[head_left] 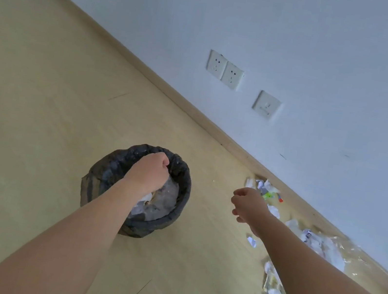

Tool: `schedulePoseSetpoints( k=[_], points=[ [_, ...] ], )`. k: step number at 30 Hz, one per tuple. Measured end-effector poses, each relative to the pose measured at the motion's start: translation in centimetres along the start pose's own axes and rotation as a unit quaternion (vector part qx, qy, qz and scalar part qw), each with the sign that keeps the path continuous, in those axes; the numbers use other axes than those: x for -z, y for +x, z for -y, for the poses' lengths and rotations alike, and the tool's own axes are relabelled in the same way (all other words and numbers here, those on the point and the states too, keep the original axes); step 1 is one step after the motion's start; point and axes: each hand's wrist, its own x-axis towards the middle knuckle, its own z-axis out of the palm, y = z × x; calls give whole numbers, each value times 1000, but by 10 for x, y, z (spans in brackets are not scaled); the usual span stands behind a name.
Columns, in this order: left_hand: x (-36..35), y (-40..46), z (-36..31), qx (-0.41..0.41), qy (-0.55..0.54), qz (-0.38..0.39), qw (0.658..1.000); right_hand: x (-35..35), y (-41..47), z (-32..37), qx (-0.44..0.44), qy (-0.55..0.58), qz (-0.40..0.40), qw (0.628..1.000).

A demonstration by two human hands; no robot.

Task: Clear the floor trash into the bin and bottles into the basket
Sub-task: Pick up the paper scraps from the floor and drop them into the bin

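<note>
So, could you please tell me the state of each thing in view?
bin: upright, lined with a black bag, partly filled.
left hand: over the bin, fingers curled.
right hand: loosely curled, nothing visible in it.
paper scraps: scattered on the floor along the wall.

We are in a bare indoor room: pale wood-look floor [42, 95], skirting board [171, 94], white wall [308, 37] with wall sockets [224, 70].
</note>
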Motion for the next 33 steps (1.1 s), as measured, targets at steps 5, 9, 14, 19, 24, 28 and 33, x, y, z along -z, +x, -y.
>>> schedulePoseSetpoints(
  k=[5,9,14,19,24,28,33],
  points=[
    [-31,-18,-92,-73,25,59,995,84,-29,-57,-20,16,-40,999],
    [-59,-29,-150,-112,62,105,986,135,-47,-99,-31,31,-66,997],
    [-102,-25,-199,-126,124,141,974,167,-42,-144,-35,9,-75,997],
    [-179,11,-202,-126,142,190,963,138,14,-181,-44,-89,-16,995],
    [-282,91,-170,-133,168,208,954,61,113,-223,-13,-184,29,982],
    [-349,145,-135,-175,176,183,951,5,173,-262,29,-245,17,969],
    [-399,183,-103,-213,135,80,964,-31,218,-303,258,-317,-139,902]
  ],
)
